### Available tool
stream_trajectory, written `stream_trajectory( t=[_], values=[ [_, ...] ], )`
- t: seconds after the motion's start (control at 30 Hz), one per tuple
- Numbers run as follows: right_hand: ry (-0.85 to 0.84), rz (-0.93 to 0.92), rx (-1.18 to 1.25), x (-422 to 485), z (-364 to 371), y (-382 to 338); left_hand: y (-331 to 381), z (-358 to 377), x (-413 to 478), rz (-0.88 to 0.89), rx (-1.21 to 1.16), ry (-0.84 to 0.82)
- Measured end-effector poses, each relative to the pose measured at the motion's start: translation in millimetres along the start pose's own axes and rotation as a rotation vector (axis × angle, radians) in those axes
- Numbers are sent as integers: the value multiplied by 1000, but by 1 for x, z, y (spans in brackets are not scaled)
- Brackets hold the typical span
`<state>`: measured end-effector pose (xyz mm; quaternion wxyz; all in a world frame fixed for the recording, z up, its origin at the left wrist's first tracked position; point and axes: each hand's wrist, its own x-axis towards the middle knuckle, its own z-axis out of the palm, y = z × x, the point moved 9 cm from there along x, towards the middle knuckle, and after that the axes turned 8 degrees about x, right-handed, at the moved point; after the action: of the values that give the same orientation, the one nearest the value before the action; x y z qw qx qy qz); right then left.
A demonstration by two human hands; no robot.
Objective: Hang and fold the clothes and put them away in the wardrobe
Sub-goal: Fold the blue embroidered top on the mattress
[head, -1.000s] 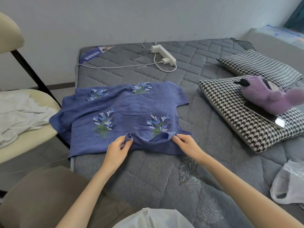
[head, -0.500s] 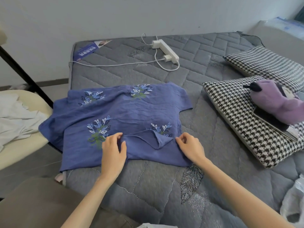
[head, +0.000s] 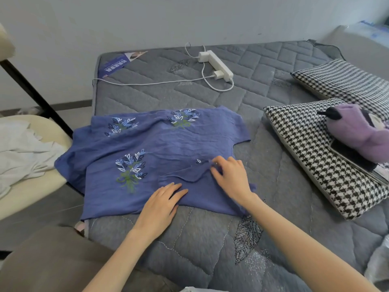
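A blue top [head: 168, 144] with embroidered leaf sprigs lies spread on the grey quilted mattress [head: 263, 98], its left part hanging over the bed's edge. Its near edge is folded up over the front as a flap. My left hand [head: 162, 204] rests flat on the near part of the top, fingers straight. My right hand [head: 230, 178] lies on the folded flap at the right, fingers spread and slightly blurred.
A white power strip [head: 216, 64] with its cable lies at the far side of the mattress. Two houndstooth pillows [head: 311, 157] sit at the right, with a purple plush toy [head: 357, 131] on the nearer one. A cream chair [head: 27, 182] at the left holds white clothes [head: 23, 152].
The near edge of the top has been folded further up over its front. Both hands moved right and now lie flat on the fabric instead of pinching its edge.
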<state>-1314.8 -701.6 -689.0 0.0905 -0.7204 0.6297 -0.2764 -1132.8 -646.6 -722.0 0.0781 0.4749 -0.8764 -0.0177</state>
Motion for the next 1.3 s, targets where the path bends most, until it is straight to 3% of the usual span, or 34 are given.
stream_trajectory(
  t=[0.13, 0.23, 0.33, 0.57, 0.67, 0.77, 0.87, 1.13, 1.3],
  values=[
    [60, 422, 318, 6, -4, 39, -4, -2, 0, -29, 12, -24],
    [48, 528, 297, -8, -9, 56, -4, -1, 1, -29, 64, -31],
    [-75, 631, 189, -34, -4, 69, -2, 6, 2, -13, 114, -64],
    [-184, 674, -13, -61, 8, 69, 6, 11, 13, 22, 157, -70],
    [-220, 706, 150, -59, 16, 72, 7, 12, 10, 27, 68, -77],
    [-143, 723, 455, -56, 10, 75, 10, 17, 8, 74, -12, -145],
    [-106, 694, 518, -53, -12, 82, 16, 13, 10, 87, -61, -162],
    [-164, 689, 307, -71, -72, 104, 73, 0, 15, 216, -29, -163],
    [-225, 714, 116, -110, -86, 123, 116, 22, 8, 295, -4, -285]
  ],
)
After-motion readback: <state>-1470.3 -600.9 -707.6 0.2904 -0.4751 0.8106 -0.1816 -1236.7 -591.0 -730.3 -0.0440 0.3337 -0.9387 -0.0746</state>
